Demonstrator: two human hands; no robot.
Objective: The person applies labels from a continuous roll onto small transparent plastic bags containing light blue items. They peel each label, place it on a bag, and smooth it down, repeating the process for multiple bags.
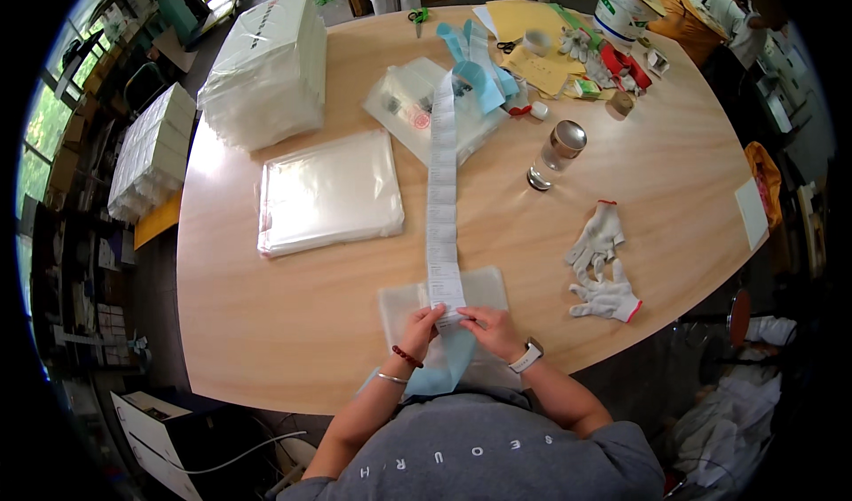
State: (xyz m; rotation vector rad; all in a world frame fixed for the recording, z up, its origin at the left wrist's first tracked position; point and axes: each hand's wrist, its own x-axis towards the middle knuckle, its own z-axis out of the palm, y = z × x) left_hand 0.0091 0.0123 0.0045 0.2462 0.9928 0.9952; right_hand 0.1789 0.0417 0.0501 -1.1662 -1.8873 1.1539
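Step in hand, I judge: working the near end of the printed label strip (442, 208), stretched away from you. Your left hand (423, 330) and right hand (493, 331) pinch that end, fingers closed, over the clear plastic bag (487, 288). Next move calls for light, even fingertip control.

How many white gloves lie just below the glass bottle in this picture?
2: the upper glove nearest the glass bottle, and the lower glove beneath it. More gloves lie in the far clutter, partly hidden and uncounted.
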